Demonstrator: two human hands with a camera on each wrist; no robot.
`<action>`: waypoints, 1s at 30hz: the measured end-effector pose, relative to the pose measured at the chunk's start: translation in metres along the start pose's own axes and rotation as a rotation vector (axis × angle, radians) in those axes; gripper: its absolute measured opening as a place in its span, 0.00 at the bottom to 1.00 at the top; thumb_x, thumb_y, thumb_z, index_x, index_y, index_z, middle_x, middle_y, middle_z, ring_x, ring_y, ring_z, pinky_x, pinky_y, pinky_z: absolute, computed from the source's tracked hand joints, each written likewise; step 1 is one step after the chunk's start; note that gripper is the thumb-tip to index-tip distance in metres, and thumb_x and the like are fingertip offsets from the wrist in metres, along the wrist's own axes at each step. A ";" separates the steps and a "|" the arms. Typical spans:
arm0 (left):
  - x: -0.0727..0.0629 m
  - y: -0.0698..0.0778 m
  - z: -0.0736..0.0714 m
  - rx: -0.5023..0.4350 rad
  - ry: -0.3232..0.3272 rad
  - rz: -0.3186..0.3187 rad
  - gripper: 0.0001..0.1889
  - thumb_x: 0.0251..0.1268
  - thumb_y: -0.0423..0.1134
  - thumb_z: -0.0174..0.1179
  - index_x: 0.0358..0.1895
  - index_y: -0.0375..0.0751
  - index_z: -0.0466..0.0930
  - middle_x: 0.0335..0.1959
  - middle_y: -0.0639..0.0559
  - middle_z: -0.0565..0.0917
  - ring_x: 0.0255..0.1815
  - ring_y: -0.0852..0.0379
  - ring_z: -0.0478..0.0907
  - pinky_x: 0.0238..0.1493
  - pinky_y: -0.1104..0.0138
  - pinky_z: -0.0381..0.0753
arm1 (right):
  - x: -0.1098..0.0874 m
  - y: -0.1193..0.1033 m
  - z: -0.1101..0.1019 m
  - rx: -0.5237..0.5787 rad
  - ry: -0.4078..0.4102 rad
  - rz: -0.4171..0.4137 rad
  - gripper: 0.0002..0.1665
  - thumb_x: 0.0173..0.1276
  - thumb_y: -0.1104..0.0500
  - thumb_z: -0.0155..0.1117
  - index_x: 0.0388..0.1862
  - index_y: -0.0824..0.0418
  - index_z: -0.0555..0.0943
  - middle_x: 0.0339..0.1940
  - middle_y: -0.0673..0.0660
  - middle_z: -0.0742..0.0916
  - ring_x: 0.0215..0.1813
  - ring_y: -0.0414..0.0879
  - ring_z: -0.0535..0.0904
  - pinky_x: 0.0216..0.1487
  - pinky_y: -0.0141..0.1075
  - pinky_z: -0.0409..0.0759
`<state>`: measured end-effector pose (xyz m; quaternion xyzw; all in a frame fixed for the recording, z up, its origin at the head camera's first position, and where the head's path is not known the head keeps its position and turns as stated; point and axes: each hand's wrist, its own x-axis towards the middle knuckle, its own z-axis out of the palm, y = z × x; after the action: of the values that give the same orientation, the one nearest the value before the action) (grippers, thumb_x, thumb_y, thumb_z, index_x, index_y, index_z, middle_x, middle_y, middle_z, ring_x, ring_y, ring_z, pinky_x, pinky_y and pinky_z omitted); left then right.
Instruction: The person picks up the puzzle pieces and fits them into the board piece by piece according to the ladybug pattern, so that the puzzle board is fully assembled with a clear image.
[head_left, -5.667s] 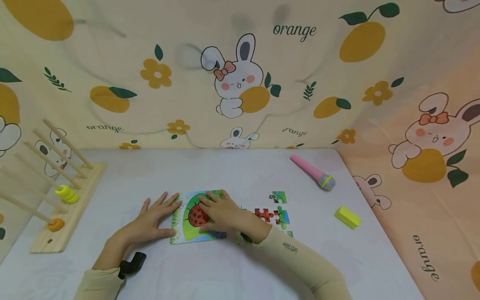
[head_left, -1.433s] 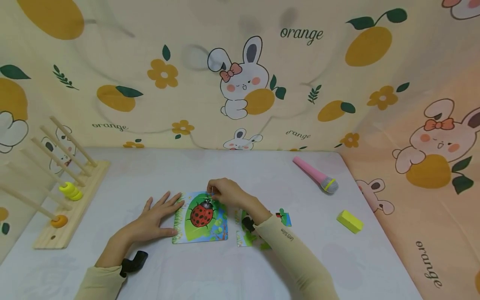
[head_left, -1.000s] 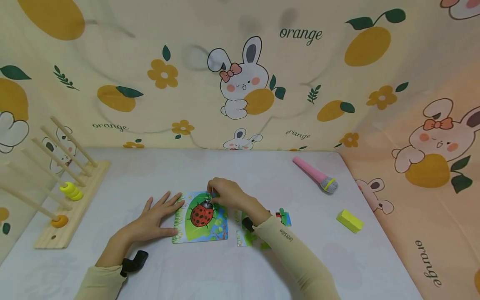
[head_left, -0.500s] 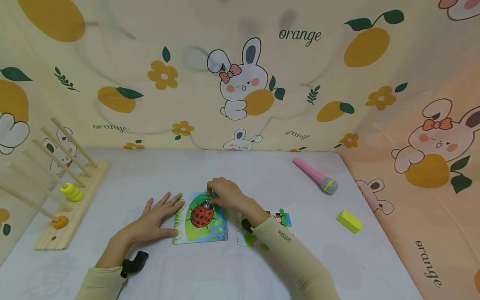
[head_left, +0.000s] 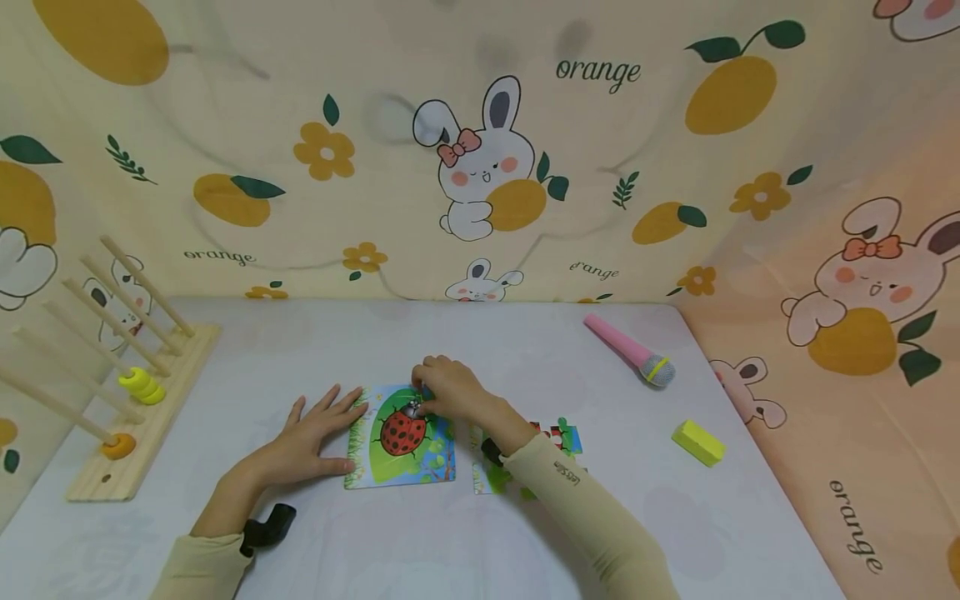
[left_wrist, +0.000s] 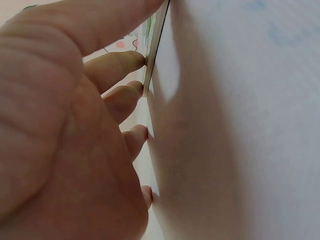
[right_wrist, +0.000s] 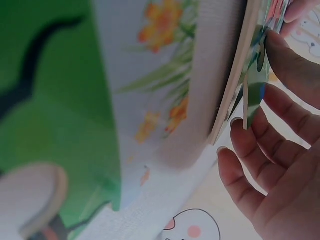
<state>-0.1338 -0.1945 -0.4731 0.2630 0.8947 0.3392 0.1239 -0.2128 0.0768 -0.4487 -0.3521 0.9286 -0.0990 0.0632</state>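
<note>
A ladybug jigsaw puzzle [head_left: 402,437] lies flat on the white table. My left hand [head_left: 307,442] rests at its left side, fingers spread, with fingertips and thumb along the edge. In the left wrist view, fingertips [left_wrist: 139,59] touch the thin board edge. Over the puzzle's upper right corner, my right hand [head_left: 453,390] pinches a small green puzzle piece [right_wrist: 256,95] between thumb and fingers. That piece stands tilted against the corner in the right wrist view. Loose puzzle pieces [head_left: 567,437] lie right of the board, partly hidden under my right forearm.
A wooden peg rack [head_left: 172,367] with yellow beads [head_left: 142,385] and an orange bead [head_left: 118,444] stands at the left. A pink toy microphone [head_left: 626,348] and a yellow block [head_left: 699,442] lie at the right. A patterned cloth [head_left: 300,233] hangs behind the table.
Since the oldest frame, my right hand has moved from the puzzle's middle to its upper right corner, and the rearmost loose piece has left the table. My left hand has stayed put.
</note>
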 end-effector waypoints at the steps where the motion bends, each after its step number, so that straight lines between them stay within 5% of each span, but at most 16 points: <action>1: 0.000 0.000 0.000 0.000 0.001 0.002 0.45 0.55 0.53 0.72 0.75 0.39 0.64 0.80 0.40 0.54 0.79 0.30 0.36 0.66 0.30 0.22 | 0.000 -0.001 0.000 -0.003 -0.004 0.004 0.22 0.57 0.46 0.77 0.46 0.55 0.82 0.41 0.50 0.81 0.44 0.45 0.76 0.45 0.37 0.76; 30: -0.001 0.000 0.000 -0.001 0.000 -0.001 0.45 0.56 0.53 0.72 0.75 0.40 0.64 0.80 0.41 0.54 0.79 0.31 0.36 0.67 0.30 0.22 | 0.000 -0.003 -0.001 0.000 -0.012 0.023 0.20 0.57 0.46 0.77 0.41 0.55 0.81 0.38 0.50 0.79 0.41 0.45 0.74 0.39 0.35 0.74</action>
<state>-0.1331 -0.1948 -0.4732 0.2623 0.8947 0.3397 0.1243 -0.2105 0.0748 -0.4467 -0.3422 0.9321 -0.0960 0.0701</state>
